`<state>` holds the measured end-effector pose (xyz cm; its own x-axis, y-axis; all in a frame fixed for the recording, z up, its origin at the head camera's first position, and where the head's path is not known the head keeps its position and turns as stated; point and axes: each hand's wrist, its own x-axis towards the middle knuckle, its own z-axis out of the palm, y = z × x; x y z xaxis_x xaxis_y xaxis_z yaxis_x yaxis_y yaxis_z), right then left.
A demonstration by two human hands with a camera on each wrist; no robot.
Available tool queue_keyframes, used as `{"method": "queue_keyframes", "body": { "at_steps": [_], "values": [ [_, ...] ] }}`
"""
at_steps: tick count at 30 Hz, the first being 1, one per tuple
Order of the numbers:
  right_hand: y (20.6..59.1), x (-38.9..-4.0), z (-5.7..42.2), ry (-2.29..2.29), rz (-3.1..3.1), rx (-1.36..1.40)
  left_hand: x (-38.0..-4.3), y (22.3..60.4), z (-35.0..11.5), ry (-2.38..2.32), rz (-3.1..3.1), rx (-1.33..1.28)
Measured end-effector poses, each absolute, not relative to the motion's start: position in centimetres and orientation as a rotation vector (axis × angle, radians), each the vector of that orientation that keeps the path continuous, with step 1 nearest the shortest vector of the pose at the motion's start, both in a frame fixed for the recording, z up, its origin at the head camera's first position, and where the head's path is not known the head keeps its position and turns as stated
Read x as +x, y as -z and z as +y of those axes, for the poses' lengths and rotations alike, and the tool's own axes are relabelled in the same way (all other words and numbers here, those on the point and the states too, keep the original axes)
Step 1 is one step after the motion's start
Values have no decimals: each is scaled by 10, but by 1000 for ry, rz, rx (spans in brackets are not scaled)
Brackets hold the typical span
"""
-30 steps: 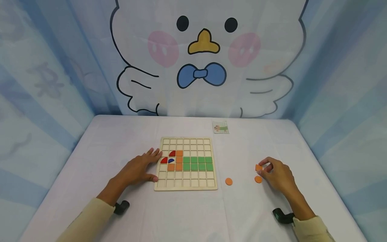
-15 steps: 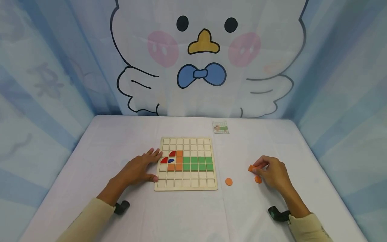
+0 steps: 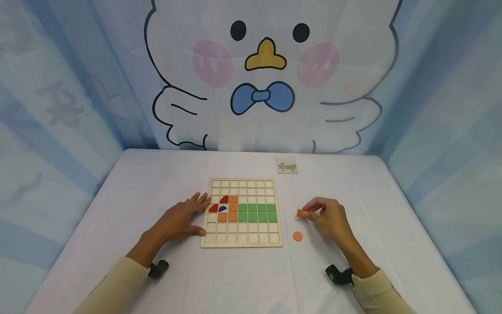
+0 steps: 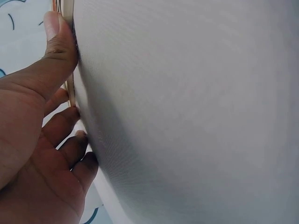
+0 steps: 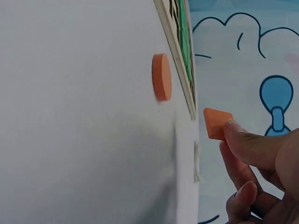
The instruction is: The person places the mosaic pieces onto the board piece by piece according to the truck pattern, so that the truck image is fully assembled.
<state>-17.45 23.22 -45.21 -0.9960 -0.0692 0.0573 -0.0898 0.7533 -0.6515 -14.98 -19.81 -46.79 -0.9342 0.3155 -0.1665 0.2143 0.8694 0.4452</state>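
My right hand [image 3: 329, 217] pinches a flat orange square tile [image 3: 300, 213] between thumb and fingers, just right of the wooden grid board [image 3: 252, 237]. The right wrist view shows this orange tile [image 5: 217, 123] held up by one side. On the board lie green squares [image 3: 257, 212], several orange squares [image 3: 233, 207], two red quarter-round pieces [image 3: 213, 208] and a tile with a blue half-round mark [image 3: 222, 209]. My left hand [image 3: 174, 220] rests spread against the board's left edge, thumb and fingertips on the rim.
An orange disc [image 3: 297, 236] lies on the white cloth right of the board. Behind the board is a small picture card [image 3: 287, 165] with a green and brown figure on a grid. Curtains [image 3: 251, 126] with a cartoon character hang beyond the table.
My right hand has carried the orange square tile leftward, close to the board. The second orange disc is now hidden behind that hand. My left hand has stayed in place.
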Motion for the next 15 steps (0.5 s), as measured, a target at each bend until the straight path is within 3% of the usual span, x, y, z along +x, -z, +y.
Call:
{"method": "queue_keyframes", "body": {
  "at_steps": [15],
  "values": [
    [446,-175,162,-1269,-2911,330,-150,468,-198,-628,2802,393]
  ]
}}
